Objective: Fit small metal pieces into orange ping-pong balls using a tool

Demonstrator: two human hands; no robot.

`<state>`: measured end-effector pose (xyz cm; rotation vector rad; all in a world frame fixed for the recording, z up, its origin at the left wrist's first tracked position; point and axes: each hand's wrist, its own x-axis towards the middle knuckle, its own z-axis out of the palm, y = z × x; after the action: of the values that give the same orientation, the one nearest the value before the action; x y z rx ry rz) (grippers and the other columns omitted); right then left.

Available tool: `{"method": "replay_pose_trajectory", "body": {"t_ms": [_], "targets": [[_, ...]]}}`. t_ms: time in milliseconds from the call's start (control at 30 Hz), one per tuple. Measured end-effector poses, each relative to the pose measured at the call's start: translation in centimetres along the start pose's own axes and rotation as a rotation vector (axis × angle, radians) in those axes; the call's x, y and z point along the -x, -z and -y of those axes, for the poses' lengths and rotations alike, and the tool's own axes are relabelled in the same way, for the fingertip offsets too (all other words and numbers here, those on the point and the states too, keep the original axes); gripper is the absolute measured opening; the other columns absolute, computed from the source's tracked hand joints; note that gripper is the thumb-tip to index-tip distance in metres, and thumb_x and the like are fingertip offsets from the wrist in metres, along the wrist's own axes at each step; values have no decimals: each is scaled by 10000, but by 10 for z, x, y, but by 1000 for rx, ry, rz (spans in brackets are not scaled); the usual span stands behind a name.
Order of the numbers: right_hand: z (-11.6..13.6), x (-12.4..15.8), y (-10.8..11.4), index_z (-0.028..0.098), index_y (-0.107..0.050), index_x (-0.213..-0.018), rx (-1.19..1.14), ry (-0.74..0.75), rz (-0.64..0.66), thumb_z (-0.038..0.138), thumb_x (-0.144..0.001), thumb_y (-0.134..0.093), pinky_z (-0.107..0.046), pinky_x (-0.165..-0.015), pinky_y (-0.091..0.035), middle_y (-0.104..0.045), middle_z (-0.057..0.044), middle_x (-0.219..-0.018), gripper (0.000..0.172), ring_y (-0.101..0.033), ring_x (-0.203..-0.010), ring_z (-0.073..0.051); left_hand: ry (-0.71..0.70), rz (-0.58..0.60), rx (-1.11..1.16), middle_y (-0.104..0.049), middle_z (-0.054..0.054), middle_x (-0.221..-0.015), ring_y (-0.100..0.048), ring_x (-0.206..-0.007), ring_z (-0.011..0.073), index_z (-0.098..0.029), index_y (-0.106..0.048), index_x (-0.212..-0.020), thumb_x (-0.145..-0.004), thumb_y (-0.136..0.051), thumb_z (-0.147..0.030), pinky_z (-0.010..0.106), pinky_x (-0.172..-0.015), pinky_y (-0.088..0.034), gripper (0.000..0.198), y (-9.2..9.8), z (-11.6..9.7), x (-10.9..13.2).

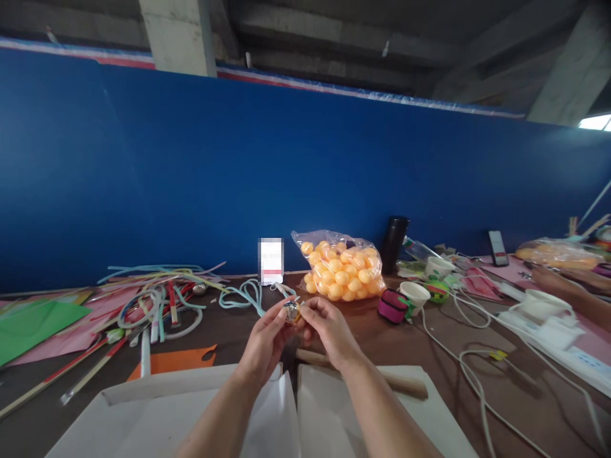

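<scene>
In front of me, both hands pinch a small shiny silver round thing [291,311] with a yellowish edge; its exact kind I cannot make out. The fingers of my left hand [261,348] close on its left side, and my right hand [330,332] grips its right side with thumb and fingertips. Under my right wrist lies a wooden handle [408,384], its dark head partly hidden below my hands. White card sheets [191,413] spread beneath my forearms. Just beyond my hands is a coiled light-blue cord [241,295].
A clear bag of orange balls [341,270] stands behind my hands, beside a black bottle [395,245]. Sticks, tubes and coloured paper [42,327] cover the left. To the right are paper cups [414,296], white cables [472,375], a power strip [589,362] and another person's hand [548,280].
</scene>
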<state>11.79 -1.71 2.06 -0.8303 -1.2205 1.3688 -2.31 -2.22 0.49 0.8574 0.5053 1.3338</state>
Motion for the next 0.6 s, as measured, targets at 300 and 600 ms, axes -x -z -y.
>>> {"method": "replay_pose_trajectory", "body": {"t_ms": [300, 600], "targets": [[4, 1, 2, 162, -576, -808, 170, -30, -83, 514, -752, -649, -160, -368, -321, -619, 22, -633, 364, -449, -430, -57, 57, -16, 82, -675, 99, -1000, -630, -826, 151, -148, -649, -1130, -839, -599, -261, 251, -734, -510, 316, 4, -1, -3], [-1, 0, 0, 172, -552, -835, 158, -36, -84, 459, -721, -703, -169, -387, -290, -606, 34, -628, 344, -442, -442, -59, 53, -28, 46, -687, 98, -1009, -630, -839, 150, -150, -665, -1115, -812, -637, -249, 261, -754, -513, 320, 2, 2, -2]]}}
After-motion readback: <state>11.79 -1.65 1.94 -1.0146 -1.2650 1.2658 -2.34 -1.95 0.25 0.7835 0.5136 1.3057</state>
